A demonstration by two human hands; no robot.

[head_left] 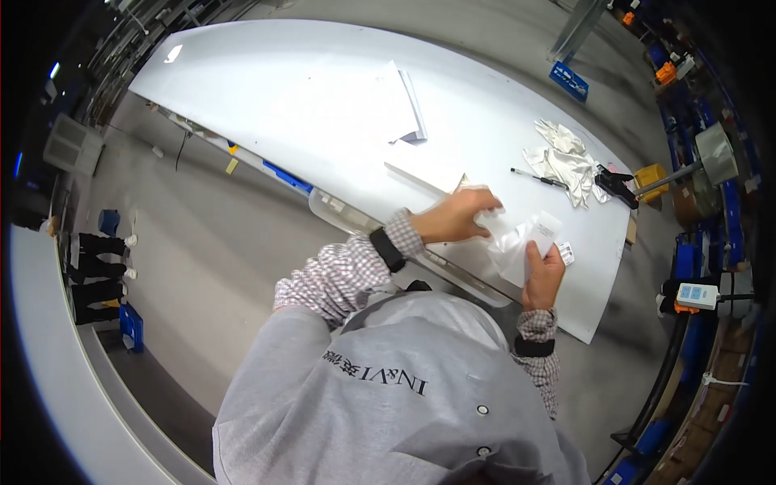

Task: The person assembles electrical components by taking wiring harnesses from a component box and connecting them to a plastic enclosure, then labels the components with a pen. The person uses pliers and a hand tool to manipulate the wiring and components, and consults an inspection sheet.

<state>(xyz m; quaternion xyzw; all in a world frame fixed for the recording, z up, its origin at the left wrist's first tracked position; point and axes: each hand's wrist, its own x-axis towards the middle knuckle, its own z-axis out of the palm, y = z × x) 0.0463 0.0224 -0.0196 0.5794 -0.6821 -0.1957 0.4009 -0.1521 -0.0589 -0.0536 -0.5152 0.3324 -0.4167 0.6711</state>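
My right hand (543,275) grips a clear plastic bag (509,246) at the table's near edge, thumb on top. A white printed panel (546,228) shows at the bag's upper end, and a small white label (567,254) sticks out beside my fingers. My left hand (459,217) is just left of the bag, its thumb and fingers curved and apart, with nothing plainly held between them. Beyond that hand lies a flat white box or stack (424,166), partly covered by my fingers.
On the long white table (283,89) lie folded white sheets (411,105), a black pen (537,177) and crumpled white gloves or cloth (566,158). A black clamp (617,187) grips the right edge. Shelves with blue bins (685,263) stand at the right; a blue crate (568,81) is beyond the table.
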